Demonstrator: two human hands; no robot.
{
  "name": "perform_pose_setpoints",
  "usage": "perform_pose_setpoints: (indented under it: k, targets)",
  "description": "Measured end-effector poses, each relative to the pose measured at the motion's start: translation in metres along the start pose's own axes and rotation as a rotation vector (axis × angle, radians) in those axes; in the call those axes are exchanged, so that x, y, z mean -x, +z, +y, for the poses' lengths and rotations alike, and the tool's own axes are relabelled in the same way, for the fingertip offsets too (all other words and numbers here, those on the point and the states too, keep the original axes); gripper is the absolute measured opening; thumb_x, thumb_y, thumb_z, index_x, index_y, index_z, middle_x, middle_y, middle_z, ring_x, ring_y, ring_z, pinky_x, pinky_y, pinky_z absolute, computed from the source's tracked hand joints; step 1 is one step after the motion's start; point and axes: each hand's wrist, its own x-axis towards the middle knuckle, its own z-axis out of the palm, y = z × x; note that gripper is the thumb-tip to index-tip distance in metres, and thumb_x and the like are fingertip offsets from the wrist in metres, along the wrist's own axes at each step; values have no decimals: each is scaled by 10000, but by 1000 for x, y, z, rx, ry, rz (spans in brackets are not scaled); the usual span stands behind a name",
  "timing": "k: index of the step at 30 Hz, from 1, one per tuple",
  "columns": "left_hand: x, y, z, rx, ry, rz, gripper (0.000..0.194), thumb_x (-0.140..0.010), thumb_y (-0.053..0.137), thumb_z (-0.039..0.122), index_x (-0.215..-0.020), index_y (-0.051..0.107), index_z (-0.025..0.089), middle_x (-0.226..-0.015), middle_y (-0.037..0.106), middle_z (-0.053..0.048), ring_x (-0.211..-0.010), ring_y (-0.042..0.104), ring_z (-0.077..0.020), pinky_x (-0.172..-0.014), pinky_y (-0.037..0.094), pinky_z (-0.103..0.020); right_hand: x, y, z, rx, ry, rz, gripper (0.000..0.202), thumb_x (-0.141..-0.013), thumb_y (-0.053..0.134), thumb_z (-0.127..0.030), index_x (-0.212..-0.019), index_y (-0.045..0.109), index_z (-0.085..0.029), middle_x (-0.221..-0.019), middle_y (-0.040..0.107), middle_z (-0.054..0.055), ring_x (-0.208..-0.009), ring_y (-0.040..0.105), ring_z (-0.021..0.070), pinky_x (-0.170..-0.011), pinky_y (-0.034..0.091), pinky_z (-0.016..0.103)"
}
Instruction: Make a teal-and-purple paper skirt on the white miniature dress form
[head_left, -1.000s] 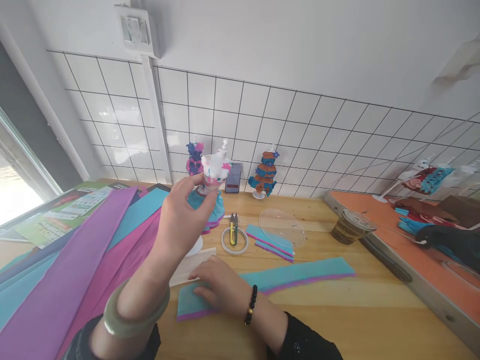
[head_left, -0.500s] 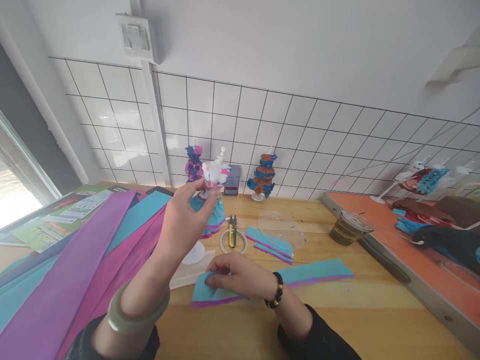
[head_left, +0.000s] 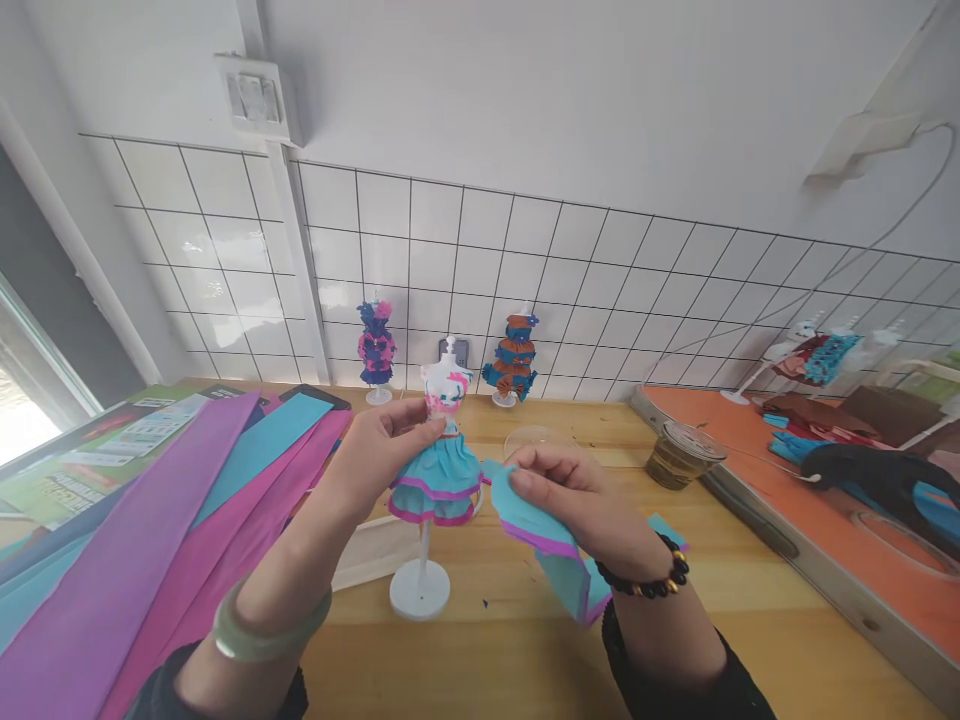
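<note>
Two grips (head_left: 379, 437) (head_left: 574, 495) pinch: left a mannequin (head_left: 442, 462), right a strip (head_left: 536, 515); wooden table (head_left: 450, 670) seemingly meets tiled wall (head_left: 439, 250).

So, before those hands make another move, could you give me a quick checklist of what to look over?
1. Small dress form held: ok, the left fingers grip it around the waist.
2. Two-tone strip held: ok, the right fingers pinch its turquoise side.
3. Strip lying flat: not ok, it hangs bent and folded.
4. White base resting on the table: cannot tell, it might be slightly lifted.
5. Drink cup apart from the fingers: ok, it stands off to the right.
</note>
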Motion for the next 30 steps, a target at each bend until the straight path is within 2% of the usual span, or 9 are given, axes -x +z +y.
perform_pose_setpoints:
  k: [4,7,12,14,17,20,23,26,30]
  targets:
    - [2,5,2,22,-54,-46,434,-728,670,404,-1079,632,151,-1057,682,-115,-855,664,-244,-704,534,-327,0,-5,-1,-47,9,50,253,-847,563,-376,-732,592,-152,-572,488,-38,-483,404,53,-461,322,186]
    - [3,8,2,-11,-28,-53,427,-728,669,410,-1072,635,159,-1073,676,-103,-863,661,-242,-708,535,-323,0,-5,-3,-78,16,73,295,-873,506,-413,-768,597,-153,-465,445,-62,-405,380,57,-447,347,207]
    - [5,12,1,-252,130,0,370,-756,636,419,-1053,653,199,-1055,681,-63,-963,618,-259,-794,507,-349,-1,-4,-9,-71,82,192,318,-890,476,-420,-1050,579,-165,-371,403,-95,-358,359,64,-413,328,196]
    - [7,12,1,-323,184,-27,336,-772,620,409,-1047,660,220,-1068,674,-45,-1007,592,-258,-834,484,-351,0,-4,-12,-64,92,233,380,-888,481,-416,-1173,528,-170,-358,422,-97,-334,347,61,-403,325,194]
    - [8,10,3,-324,214,-169,308,-800,594,383,-1058,658,227,-1081,665,-35,-1031,574,-255,-876,460,-356,2,-6,-16,-50,107,260,447,-882,490,-413,-1259,480,-173,-368,468,-88,-295,294,46,-368,289,187]
    - [8,5,4,-199,158,-391,321,-822,574,349,-1104,640,211,-1063,672,-53,-1014,587,-254,-874,465,-361,6,-12,-16,-59,109,243,475,-867,509,-416,-1263,484,-156,-373,495,-71,-287,289,44,-354,257,186]
    - [9,2,4,-31,67,-590,310,-822,581,326,-1088,652,183,-1040,679,-79,-986,605,-245,-862,469,-353,9,-21,-9,-138,67,132,556,-825,543,-464,-1275,474,-145,-356,498,-62,-278,320,59,-359,275,202]
    - [11,5,3,88,-31,-761,310,-790,612,357,-1023,685,166,-1003,687,-99,-922,630,-246,-831,480,-363,11,-28,-2,-212,38,-3,651,-777,552,-551,-1288,465,-156,-334,492,-62,-235,283,67,-335,293,226]
    - [14,17,-3,171,-188,-927,320,-749,652,377,-988,704,171,-952,704,-101,-868,655,-249,-800,495,-356,16,-24,-3,-259,52,-32,505,-809,539,-501,-1198,558,-180,-315,443,-77,-237,250,58,-337,297,225]
